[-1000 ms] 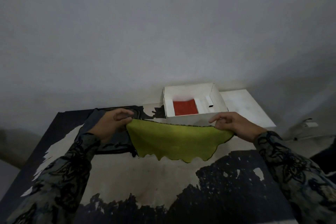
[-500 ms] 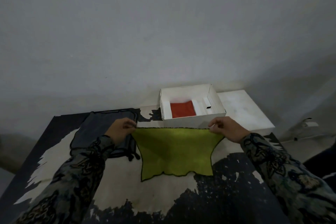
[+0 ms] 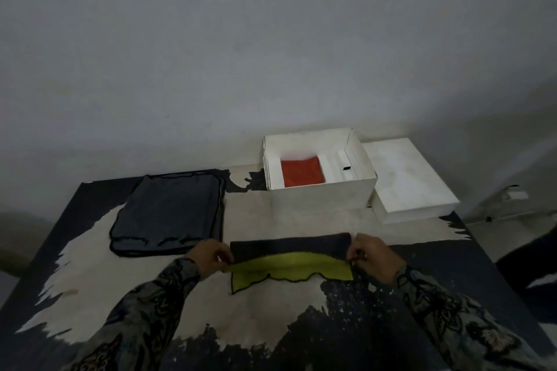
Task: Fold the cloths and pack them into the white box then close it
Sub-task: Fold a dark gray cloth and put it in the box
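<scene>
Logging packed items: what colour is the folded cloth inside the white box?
Red, seen in the head view.

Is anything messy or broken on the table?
Nothing looks broken or spilled. The table top is patchy dark and pale, maybe worn paint. The white box sits open, its lid beside it. The grey cloth lies flat with wavy edges.

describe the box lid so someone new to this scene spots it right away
Start at the open white box by the wall, the one with the red cloth inside. The box lid lies just right of it on the table's far right corner: closed-topped, flatter than the box, plain white, nothing on it.
</scene>
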